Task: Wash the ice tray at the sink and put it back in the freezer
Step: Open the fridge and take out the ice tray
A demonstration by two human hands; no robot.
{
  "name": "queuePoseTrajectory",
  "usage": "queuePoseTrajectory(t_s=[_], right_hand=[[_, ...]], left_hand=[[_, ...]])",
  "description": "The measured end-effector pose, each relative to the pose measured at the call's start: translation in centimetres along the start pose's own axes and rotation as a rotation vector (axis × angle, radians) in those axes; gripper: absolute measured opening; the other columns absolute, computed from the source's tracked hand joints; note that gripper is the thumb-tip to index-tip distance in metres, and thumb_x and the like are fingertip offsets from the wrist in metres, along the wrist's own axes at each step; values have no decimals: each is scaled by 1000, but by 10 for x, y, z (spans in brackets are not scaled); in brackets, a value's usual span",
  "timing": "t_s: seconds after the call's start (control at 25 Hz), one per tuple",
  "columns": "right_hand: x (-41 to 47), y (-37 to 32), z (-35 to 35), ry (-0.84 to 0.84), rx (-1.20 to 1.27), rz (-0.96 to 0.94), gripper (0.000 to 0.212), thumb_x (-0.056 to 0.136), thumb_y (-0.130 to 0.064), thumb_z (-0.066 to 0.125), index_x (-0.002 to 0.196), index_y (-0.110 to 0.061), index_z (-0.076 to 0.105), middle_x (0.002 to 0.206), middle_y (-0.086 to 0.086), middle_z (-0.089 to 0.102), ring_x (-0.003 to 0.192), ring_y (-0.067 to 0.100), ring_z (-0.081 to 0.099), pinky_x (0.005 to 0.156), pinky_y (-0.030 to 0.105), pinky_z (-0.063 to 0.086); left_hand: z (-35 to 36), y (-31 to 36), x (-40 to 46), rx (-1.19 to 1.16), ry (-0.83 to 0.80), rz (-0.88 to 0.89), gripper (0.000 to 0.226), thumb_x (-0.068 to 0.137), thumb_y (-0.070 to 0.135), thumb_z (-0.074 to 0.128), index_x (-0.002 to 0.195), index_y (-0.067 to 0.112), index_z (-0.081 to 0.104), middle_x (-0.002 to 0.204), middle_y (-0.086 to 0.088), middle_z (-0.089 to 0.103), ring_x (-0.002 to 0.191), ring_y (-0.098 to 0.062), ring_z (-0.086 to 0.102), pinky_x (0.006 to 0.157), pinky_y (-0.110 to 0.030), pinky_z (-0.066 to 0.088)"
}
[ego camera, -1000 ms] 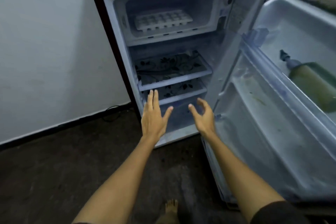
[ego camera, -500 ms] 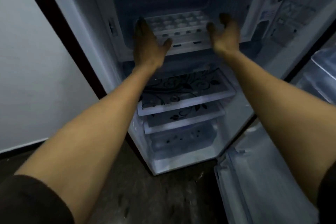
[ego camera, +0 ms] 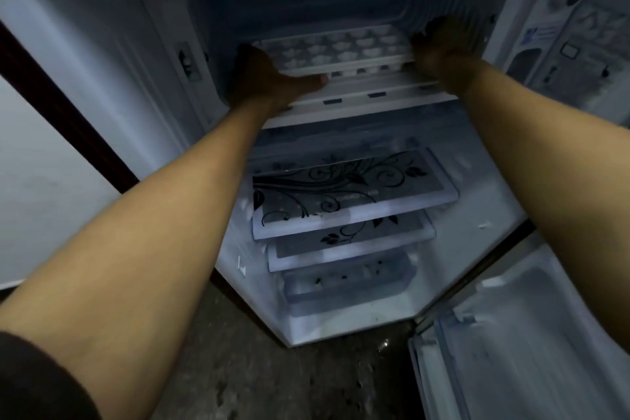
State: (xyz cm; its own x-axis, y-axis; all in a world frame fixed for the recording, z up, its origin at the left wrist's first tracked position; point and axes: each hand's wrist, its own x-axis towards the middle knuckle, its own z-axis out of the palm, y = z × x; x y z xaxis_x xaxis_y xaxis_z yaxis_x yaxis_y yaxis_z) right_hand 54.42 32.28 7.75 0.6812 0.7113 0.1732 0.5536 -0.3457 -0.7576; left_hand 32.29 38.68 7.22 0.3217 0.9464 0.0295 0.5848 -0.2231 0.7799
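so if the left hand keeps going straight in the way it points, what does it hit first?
Probably the freezer compartment's back wall. The left hand already grips the ice tray's left end and points inward; depth is unclear.

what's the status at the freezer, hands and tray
Left hand and right hand grip the ends of the ice tray. Tray inside freezer compartment, not yet out. Nothing blocking the way.

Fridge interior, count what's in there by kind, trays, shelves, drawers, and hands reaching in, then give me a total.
Ice tray: 1, in the freezer compartment
Floral-patterned shelves: 2
Bottom drawer: 1
Hands: 2, left hand and right hand, one at each end of the tray
Total: 6
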Motion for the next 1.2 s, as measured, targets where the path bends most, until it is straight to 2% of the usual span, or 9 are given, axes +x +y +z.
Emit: queuePoseTrajectory(t_s=[0.28, 0.36, 0.48, 0.64, 0.8, 0.92, 1.04, 1.12, 1.2], right_hand=[[-25, -13, -15, 32, 44, 55, 19, 100, -13, 39, 105, -7, 57, 108, 7, 56, 104, 18, 50, 76, 16, 40], [-48, -18, -28, 102, 222, 110, 19, 98, -8, 39, 88, -10, 54, 109, 12, 60, 99, 17, 51, 73, 17, 41], [-110, -23, -52, 207, 527, 237, 18, 97, -8, 38, 97, -11, 55, 106, 4, 61, 96, 18, 56, 76, 19, 44], [-212, -15, -72, 150, 559, 425, 28, 91, -7, 39, 71, -13, 58, 69, 0, 59, 69, 18, 58, 60, 27, 43], [-346, 6, -75, 146, 584, 544, 27, 77, -12, 40, 65, -8, 64, 66, -2, 69, 65, 17, 66, 61, 29, 53], [-443, 26, -80, 213, 543, 706, 29, 60, -20, 36, 74, -8, 58, 77, 7, 60, 73, 22, 54, 65, 37, 43], [-538, 37, -88, 311, 545, 836, 26, 65, -23, 34, 82, -15, 53, 80, 8, 52, 75, 22, 47, 65, 37, 37], [-593, 44, -96, 389, 567, 909, 31, 69, -23, 34, 84, -3, 53, 83, 9, 52, 76, 23, 46, 67, 37, 37], [-647, 50, -108, 502, 599, 993, 42, 67, -25, 35, 89, 7, 50, 85, 10, 52, 78, 24, 46, 69, 37, 38]], left_hand=[[-9, 5, -24, -95, 102, 29, 131, 50, 58, 82, 148, 11, 8, 152, -2, 27, 137, -16, 31, 109, -23, 29], [-11, 9, -44, -161, 127, 71, 126, 46, 53, 86, 145, 13, 20, 148, 1, 35, 132, -12, 38, 105, -19, 34], [-18, 3, -96, -237, 149, 204, 104, 45, 42, 90, 131, 13, 41, 129, 5, 53, 114, -4, 50, 90, -12, 42], [-36, -32, -181, -264, 111, 342, 104, 40, 54, 88, 126, 12, 44, 122, 0, 57, 115, -11, 55, 94, -37, 50], [-53, -76, -265, -246, -77, 358, 117, 44, 57, 86, 136, 8, 34, 134, -4, 47, 126, -17, 46, 102, -46, 43], [-66, -96, -326, -219, -239, 342, 123, 42, 61, 81, 143, 19, 25, 141, 22, 32, 133, -6, 34, 109, -39, 35], [-72, -98, -380, -243, -436, 386, 114, 43, 55, 85, 140, 28, 31, 138, 24, 38, 128, 2, 39, 105, -31, 41], [-70, -94, -414, -318, -555, 380, 94, 51, 44, 88, 129, 39, 36, 126, 38, 44, 117, 15, 44, 95, -13, 44], [-59, -92, -449, -380, -666, 348, 72, 65, 33, 83, 125, 31, 43, 123, 31, 52, 112, 11, 52, 93, -17, 47]])
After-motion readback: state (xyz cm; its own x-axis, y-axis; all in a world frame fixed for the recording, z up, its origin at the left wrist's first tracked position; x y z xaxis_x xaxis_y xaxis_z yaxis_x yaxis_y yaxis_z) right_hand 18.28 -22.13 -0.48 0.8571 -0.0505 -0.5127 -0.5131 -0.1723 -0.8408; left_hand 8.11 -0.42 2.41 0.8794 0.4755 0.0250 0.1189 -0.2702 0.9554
